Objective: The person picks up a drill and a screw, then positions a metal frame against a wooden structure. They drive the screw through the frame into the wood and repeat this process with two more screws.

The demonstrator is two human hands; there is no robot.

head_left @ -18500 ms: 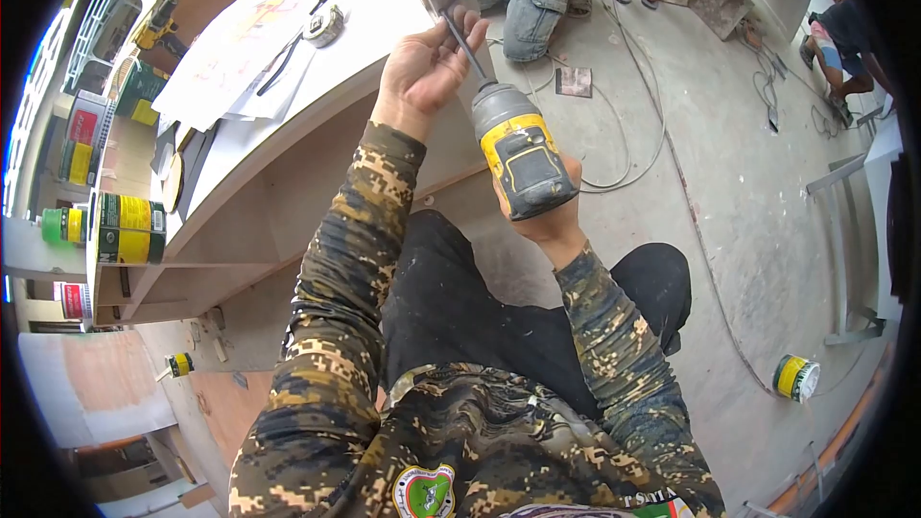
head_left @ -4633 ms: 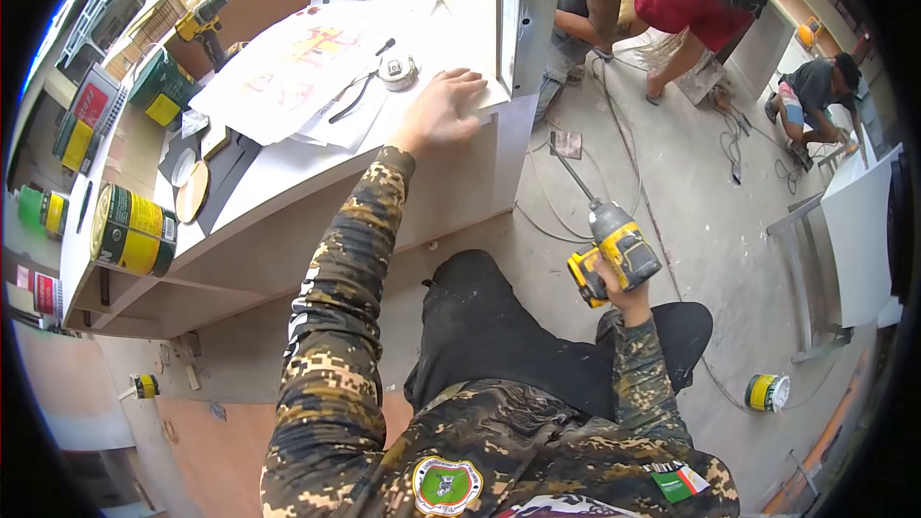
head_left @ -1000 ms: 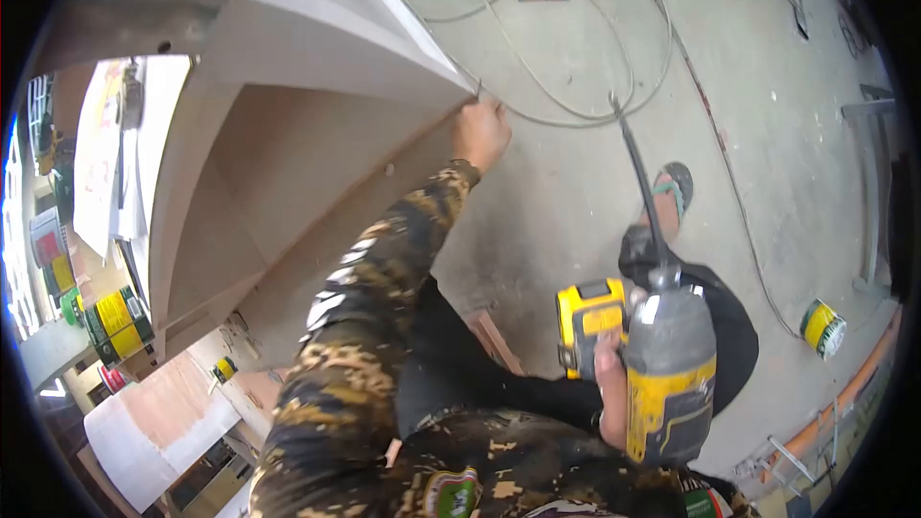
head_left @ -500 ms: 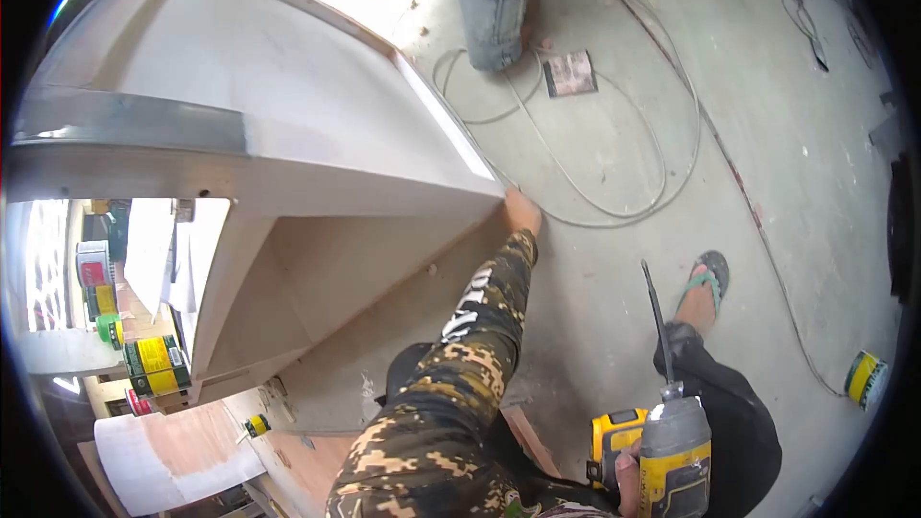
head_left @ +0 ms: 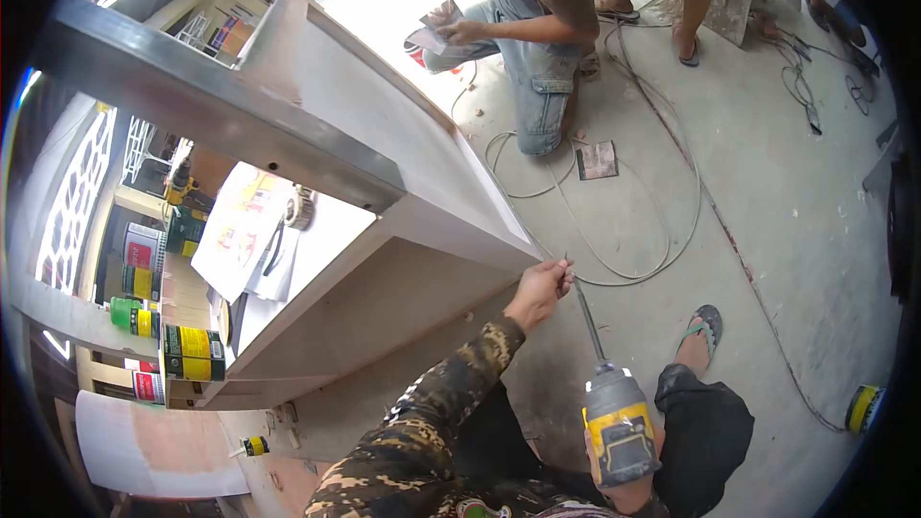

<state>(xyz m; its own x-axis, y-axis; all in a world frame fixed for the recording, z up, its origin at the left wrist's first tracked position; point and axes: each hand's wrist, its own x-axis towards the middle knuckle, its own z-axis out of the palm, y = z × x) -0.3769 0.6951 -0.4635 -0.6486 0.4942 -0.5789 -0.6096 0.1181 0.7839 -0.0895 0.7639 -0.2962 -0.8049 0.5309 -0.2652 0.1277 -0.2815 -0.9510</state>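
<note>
My left hand [head_left: 540,295] is closed in a pinch just off the near corner of the white cabinet [head_left: 480,225]. A small, thin, screw-like piece shows at its fingertips, too small to name surely. My right hand [head_left: 630,496] grips a yellow-and-black impact driver [head_left: 619,430], largely covering the handle from view. A long dark bit [head_left: 589,323] runs up from the driver, its tip at or very near my left fingertips. The cabinet lies tilted on the left, with a metal bar [head_left: 230,101] across it.
A person in grey trousers [head_left: 542,96] kneels beyond the cabinet, holding a flat piece. A loose cable [head_left: 662,264] loops over the floor near a dark square pad [head_left: 598,160]. Cans [head_left: 195,353] stand at left; another can [head_left: 864,410] is at far right. More people stand behind.
My left hand has come away from the cabinet's lower corner into a pinch by the bit tip. The driver has swung left and up towards it. The view has shifted, showing more of the background.
</note>
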